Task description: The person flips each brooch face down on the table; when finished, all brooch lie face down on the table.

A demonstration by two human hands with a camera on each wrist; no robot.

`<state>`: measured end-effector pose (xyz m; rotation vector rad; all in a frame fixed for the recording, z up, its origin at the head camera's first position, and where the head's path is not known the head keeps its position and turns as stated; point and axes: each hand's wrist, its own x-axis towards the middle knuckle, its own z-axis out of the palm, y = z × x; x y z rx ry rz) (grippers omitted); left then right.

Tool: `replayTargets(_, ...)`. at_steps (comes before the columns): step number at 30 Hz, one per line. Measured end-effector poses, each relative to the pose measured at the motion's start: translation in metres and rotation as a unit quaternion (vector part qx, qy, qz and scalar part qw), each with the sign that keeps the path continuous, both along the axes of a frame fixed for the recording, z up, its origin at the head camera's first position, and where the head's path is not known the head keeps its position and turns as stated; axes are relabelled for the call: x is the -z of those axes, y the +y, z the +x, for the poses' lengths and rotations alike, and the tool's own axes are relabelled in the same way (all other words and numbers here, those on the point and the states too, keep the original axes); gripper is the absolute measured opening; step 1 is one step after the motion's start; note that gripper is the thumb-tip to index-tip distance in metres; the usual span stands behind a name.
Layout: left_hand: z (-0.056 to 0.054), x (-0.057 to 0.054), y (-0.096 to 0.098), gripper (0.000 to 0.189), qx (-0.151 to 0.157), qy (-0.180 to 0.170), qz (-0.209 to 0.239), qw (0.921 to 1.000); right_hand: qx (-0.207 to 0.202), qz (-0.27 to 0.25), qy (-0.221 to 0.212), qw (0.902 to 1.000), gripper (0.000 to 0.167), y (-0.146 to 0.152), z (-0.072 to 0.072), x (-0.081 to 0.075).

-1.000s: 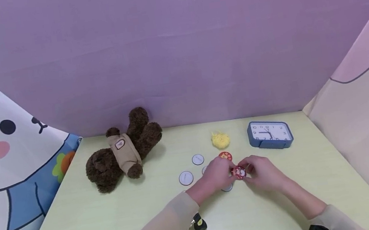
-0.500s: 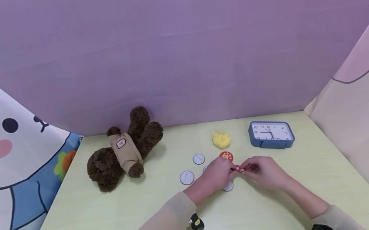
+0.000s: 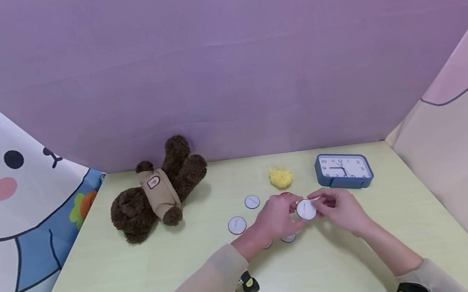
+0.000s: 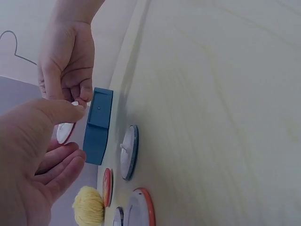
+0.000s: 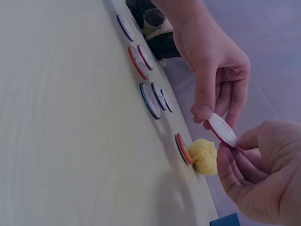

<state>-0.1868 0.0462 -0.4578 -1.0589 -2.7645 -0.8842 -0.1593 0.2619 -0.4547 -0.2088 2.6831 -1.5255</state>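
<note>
Raised over the table, a round button badge point(image 3: 306, 209) shows its white back to the head view, with a red rim in the wrist views. My left hand point(image 3: 275, 217) pinches one edge between thumb and finger. On the opposite edge, my right hand point(image 3: 341, 211) pinches it too; its fingertips meet the rim in the right wrist view. Several more badges lie below, mostly white back up: one white badge point(image 3: 237, 225), a smaller white badge point(image 3: 252, 202), and a blue-rimmed badge point(image 5: 150, 100). A red-faced badge point(image 5: 183, 149) is mostly hidden behind my left hand in the head view.
Behind the hands sits a yellow fluffy ball point(image 3: 280, 178), with a blue clock point(image 3: 344, 171) to its right. A brown teddy bear point(image 3: 157, 190) lies at the back left. A purple cloth point(image 3: 224, 68) stands behind the table point(image 3: 102, 291).
The held badge has turned over, from red printed face through edge-on to white back facing the head camera. Both hands have risen slightly; the left now covers most of the red-faced badge.
</note>
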Motion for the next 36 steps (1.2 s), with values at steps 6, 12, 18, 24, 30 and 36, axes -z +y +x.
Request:
replayTargets(6, 0.000, 0.004, -0.001, 0.038, 0.016, -0.003, -0.029, 0.9995, -0.030, -0.002, -0.017, 0.9994, 0.015, 0.002, 0.000, 0.001)
replayTargets(12, 0.000, 0.006, 0.001, 0.038, 0.019, 0.007, -0.048, 0.9986, -0.023, 0.015, -0.021, 0.9994, 0.017, 0.002, -0.001, 0.008)
replayTargets(18, -0.002, 0.012, 0.004, 0.033, 0.025, -0.021, -0.063, 0.9975, -0.018, 0.078, -0.013, 0.9967, 0.015, 0.001, -0.002, 0.016)
replayTargets(24, -0.004, 0.018, 0.007, 0.028, 0.025, -0.025, -0.089, 0.9954, -0.026, 0.119, -0.001, 0.9925, 0.012, 0.000, -0.002, 0.021)
replayTargets(30, -0.006, 0.018, 0.009, 0.027, 0.021, -0.038, -0.099, 0.9941, -0.038, 0.139, -0.001, 0.9895, 0.011, 0.001, -0.003, 0.022)
replayTargets(36, -0.009, 0.012, -0.001, 0.029, 0.005, -0.066, -0.088, 0.9939, -0.061, 0.145, 0.016, 0.9874, 0.014, -0.001, -0.011, 0.021)
